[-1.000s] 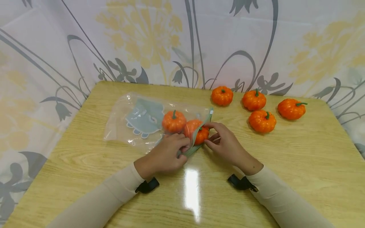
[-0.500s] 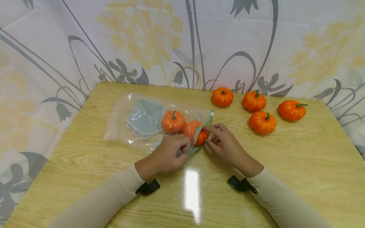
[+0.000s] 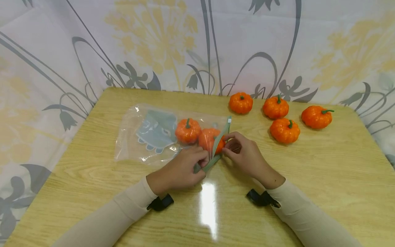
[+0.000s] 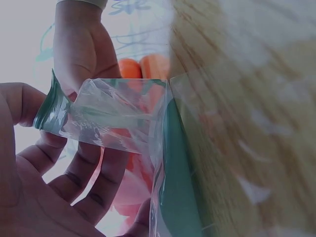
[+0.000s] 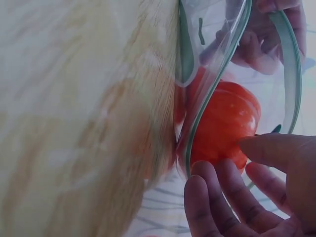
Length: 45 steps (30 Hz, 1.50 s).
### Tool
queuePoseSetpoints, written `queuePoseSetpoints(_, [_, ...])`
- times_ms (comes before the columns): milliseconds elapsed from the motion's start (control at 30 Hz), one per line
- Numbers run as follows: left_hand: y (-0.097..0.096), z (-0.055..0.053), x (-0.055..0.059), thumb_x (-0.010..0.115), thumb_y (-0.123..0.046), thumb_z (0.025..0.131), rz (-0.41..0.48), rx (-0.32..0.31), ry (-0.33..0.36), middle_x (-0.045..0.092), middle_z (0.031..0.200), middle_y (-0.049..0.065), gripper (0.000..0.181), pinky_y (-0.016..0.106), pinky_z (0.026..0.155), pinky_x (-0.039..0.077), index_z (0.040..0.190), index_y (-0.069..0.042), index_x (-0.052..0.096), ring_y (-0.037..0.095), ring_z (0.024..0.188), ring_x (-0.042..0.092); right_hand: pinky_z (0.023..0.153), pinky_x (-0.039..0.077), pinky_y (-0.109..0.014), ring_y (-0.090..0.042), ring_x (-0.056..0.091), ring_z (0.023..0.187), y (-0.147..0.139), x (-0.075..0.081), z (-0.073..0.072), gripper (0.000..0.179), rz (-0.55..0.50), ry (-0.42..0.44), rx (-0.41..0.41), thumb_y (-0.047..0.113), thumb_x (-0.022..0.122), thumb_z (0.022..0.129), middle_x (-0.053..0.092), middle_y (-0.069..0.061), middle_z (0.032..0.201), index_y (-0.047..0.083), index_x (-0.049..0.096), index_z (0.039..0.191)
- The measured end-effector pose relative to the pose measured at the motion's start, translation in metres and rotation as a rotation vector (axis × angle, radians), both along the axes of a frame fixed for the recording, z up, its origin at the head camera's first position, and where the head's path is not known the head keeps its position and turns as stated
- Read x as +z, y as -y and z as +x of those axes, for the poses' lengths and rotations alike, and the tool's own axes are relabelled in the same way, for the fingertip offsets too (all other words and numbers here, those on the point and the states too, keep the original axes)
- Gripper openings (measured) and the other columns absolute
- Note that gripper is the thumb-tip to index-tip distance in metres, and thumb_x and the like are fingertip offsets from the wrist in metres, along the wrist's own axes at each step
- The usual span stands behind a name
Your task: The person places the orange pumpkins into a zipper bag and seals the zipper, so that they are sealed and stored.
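Observation:
A clear zip bag (image 3: 128, 140) with a blue-grey cartoon print and a green zip edge lies on the table, its mouth to the right. One small orange pumpkin (image 3: 187, 132) is inside. A second pumpkin (image 3: 208, 140) sits just within the mouth. My left hand (image 3: 183, 168) pinches the bag's near edge by the mouth; the left wrist view shows the green zip edge (image 4: 54, 106) between thumb and forefinger. At the mouth, my right hand (image 3: 245, 152) holds the second pumpkin's outer end, thumb on one side and fingertips on the other in the right wrist view.
Several more pumpkins stand at the back right: one (image 3: 241, 103) nearest the bag, one (image 3: 275, 107) beside it, one (image 3: 284, 131) in front and one (image 3: 316, 117) farthest right. A flower-patterned curtain (image 3: 172, 44) hangs behind the wooden table (image 3: 324, 171).
The second pumpkin has gone slightly left, deeper into the bag's mouth, with my right fingers following. My left hand keeps its hold on the bag's edge.

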State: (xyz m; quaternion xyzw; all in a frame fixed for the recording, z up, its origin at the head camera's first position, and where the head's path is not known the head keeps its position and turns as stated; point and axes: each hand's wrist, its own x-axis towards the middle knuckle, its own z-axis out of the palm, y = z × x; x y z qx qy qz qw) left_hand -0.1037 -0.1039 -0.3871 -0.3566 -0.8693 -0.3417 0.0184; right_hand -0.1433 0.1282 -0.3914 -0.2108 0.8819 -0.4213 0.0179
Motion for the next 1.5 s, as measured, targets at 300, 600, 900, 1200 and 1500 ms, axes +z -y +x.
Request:
queuePoseSetpoints(300, [0.002, -0.001, 0.001, 0.062, -0.007, 0.07, -0.009, -0.005, 0.006, 0.049, 0.077, 0.005, 0.016, 0.026, 0.071, 0.035, 0.078, -0.009, 0.049, 0.011, 0.074, 0.041, 0.077, 0.059, -0.035, -0.023, 0.07, 0.087, -0.001, 0.0, -0.001, 0.035, -0.007, -0.002, 0.057, 0.005, 0.066, 0.093, 0.068, -0.012, 0.102, 0.003, 0.064, 0.129])
queuePoseSetpoints(600, [0.003, 0.002, 0.0, 0.063, -0.008, 0.071, -0.007, 0.017, 0.024, 0.051, 0.079, 0.004, 0.017, 0.027, 0.074, 0.036, 0.08, -0.01, 0.049, 0.01, 0.075, 0.042, 0.078, 0.059, -0.035, -0.026, 0.07, 0.092, -0.001, 0.003, -0.001, 0.041, 0.017, 0.017, 0.108, 0.005, 0.064, 0.095, 0.066, -0.015, 0.114, 0.002, 0.059, 0.135])
queuePoseSetpoints(900, [0.001, 0.002, -0.001, 0.064, -0.01, 0.072, -0.028, 0.041, 0.03, 0.054, 0.082, 0.004, 0.019, 0.03, 0.078, 0.039, 0.084, -0.013, 0.049, 0.011, 0.078, 0.045, 0.093, 0.053, -0.05, -0.034, 0.062, 0.112, -0.012, 0.01, -0.006, 0.038, 0.148, -0.266, 0.038, 0.009, 0.068, 0.092, 0.062, -0.018, 0.125, 0.005, 0.064, 0.13])
queuePoseSetpoints(1200, [0.001, 0.002, -0.002, 0.063, -0.009, 0.073, -0.036, 0.037, 0.032, 0.053, 0.082, 0.002, 0.018, 0.03, 0.079, 0.039, 0.084, -0.014, 0.049, 0.011, 0.079, 0.045, 0.114, 0.018, -0.07, -0.048, 0.027, 0.144, -0.03, 0.019, -0.014, 0.058, 0.467, -0.343, -0.107, 0.029, 0.064, 0.096, 0.032, -0.023, 0.157, 0.013, 0.046, 0.149])
queuePoseSetpoints(1500, [0.001, 0.0, 0.0, 0.064, -0.01, 0.075, -0.059, 0.039, 0.046, 0.052, 0.083, 0.001, 0.018, 0.033, 0.081, 0.039, 0.085, -0.013, 0.049, 0.012, 0.079, 0.045, 0.114, 0.003, -0.075, -0.051, 0.014, 0.148, -0.054, 0.026, -0.025, 0.068, 0.57, -0.275, -0.218, 0.034, 0.062, 0.096, 0.021, -0.027, 0.16, 0.016, 0.034, 0.155])
